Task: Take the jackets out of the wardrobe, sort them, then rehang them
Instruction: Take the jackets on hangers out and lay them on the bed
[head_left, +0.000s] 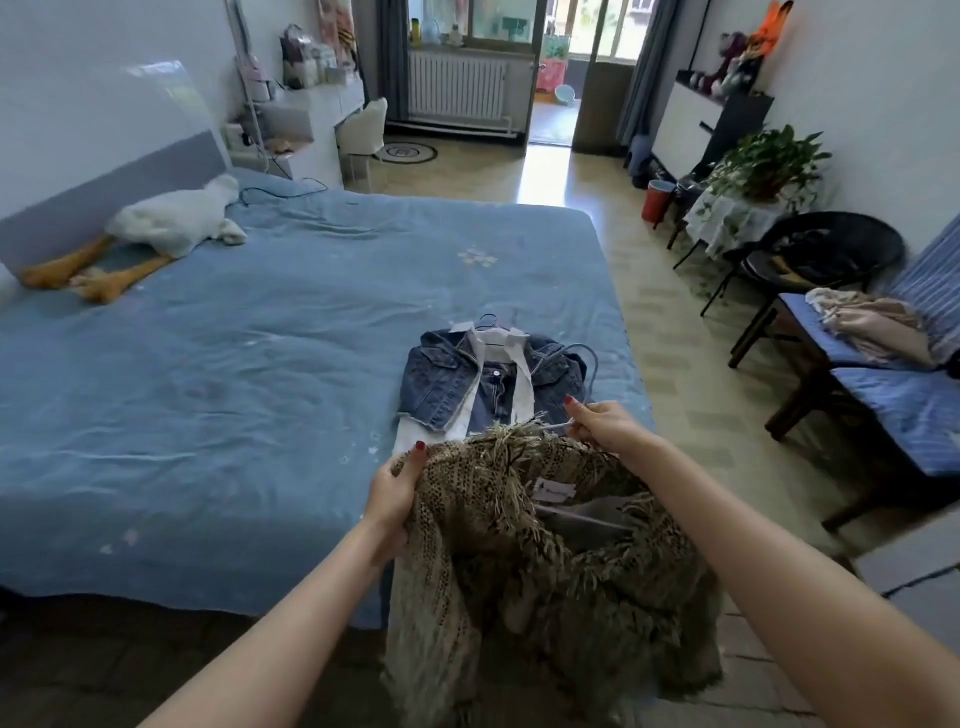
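Observation:
A brown fringed tweed jacket (535, 551) hangs between my hands over the bed's near right corner. My left hand (392, 491) grips its left shoulder. My right hand (605, 428) pinches the thin hanger hook at the jacket's collar. Just beyond, a denim jacket (452, 382) lies flat on the blue bed (260, 364), layered over a white garment (511, 384) and still on its hanger. The wardrobe is out of view.
A white plush goose (171, 221) lies at the bed's head on the left. To the right stand a black chair (826, 254), a blue-cushioned bench with beige cloth (872, 325), and a plant on a small table (763, 166). Tiled floor runs between bed and bench.

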